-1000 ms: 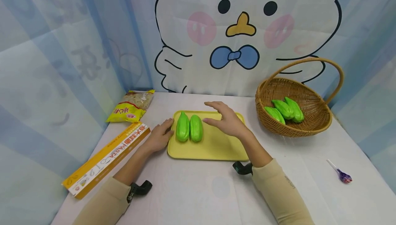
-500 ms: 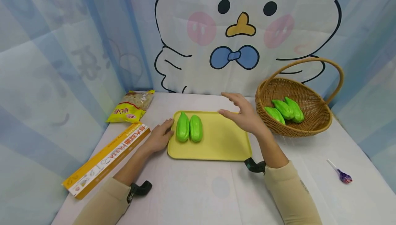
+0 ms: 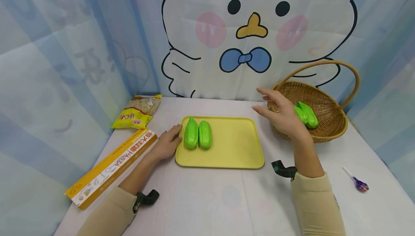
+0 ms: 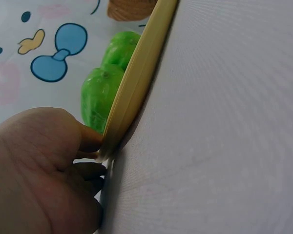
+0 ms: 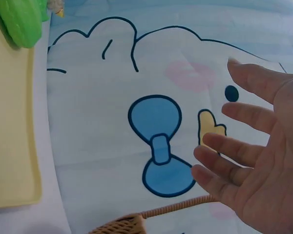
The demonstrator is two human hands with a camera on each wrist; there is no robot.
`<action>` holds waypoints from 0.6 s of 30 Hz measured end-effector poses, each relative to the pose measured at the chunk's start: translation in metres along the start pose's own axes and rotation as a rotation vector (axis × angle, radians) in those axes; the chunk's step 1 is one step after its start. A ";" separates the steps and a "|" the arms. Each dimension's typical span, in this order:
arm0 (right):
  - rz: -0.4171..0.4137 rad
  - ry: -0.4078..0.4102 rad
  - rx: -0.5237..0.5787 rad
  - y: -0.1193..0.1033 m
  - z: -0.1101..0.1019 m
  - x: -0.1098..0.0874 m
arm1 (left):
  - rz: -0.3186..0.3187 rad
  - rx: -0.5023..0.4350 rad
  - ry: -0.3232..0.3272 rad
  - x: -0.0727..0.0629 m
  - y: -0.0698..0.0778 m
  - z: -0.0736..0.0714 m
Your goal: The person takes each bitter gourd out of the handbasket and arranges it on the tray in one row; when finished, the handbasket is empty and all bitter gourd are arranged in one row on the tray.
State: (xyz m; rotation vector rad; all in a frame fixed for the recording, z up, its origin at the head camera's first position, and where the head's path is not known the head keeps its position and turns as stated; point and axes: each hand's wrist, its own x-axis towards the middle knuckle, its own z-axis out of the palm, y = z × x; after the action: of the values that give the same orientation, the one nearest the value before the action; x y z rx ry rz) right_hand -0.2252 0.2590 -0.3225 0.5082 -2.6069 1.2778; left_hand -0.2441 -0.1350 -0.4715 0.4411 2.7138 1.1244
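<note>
Two glossy green papaya-like fruits (image 3: 191, 133) lie side by side on the left part of a yellow tray (image 3: 233, 142). My left hand (image 3: 166, 144) rests beside the tray, its fingertips touching the left rim, which shows edge-on in the left wrist view. My right hand (image 3: 285, 115) holds nothing and hovers at the near left side of a wicker basket (image 3: 327, 133), thumb and fingers spread apart. More of these green fruits (image 3: 310, 116) lie in the basket, partly hidden behind the hand. In the right wrist view the right palm faces a printed backdrop (image 5: 102, 161).
A long pasta box (image 3: 111, 167) lies slanted at the left, with a yellow snack bag (image 3: 137, 111) behind it. A lollipop (image 3: 358, 183) lies at the right of the white table (image 3: 207, 203). The basket's tall handle (image 3: 351, 66) arches up near the backdrop.
My right hand has moved right, from over the tray to in front of the basket, still spread and holding nothing. The left hand and the two fruits on the tray stay put.
</note>
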 end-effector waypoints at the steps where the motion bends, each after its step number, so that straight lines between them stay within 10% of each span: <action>1: 0.006 0.010 0.003 0.000 -0.003 -0.001 | -0.001 -0.001 0.000 0.000 0.000 0.000; 18: 0.148 0.052 -0.085 0.028 -0.051 -0.012 | 0.000 -0.004 -0.001 -0.001 0.001 0.000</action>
State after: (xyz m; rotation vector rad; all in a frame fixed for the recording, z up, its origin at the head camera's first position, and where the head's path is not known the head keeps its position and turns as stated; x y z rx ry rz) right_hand -0.2242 0.3178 -0.3161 0.2675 -2.6840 1.1979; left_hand -0.2433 -0.1350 -0.4708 0.4403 2.7106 1.1292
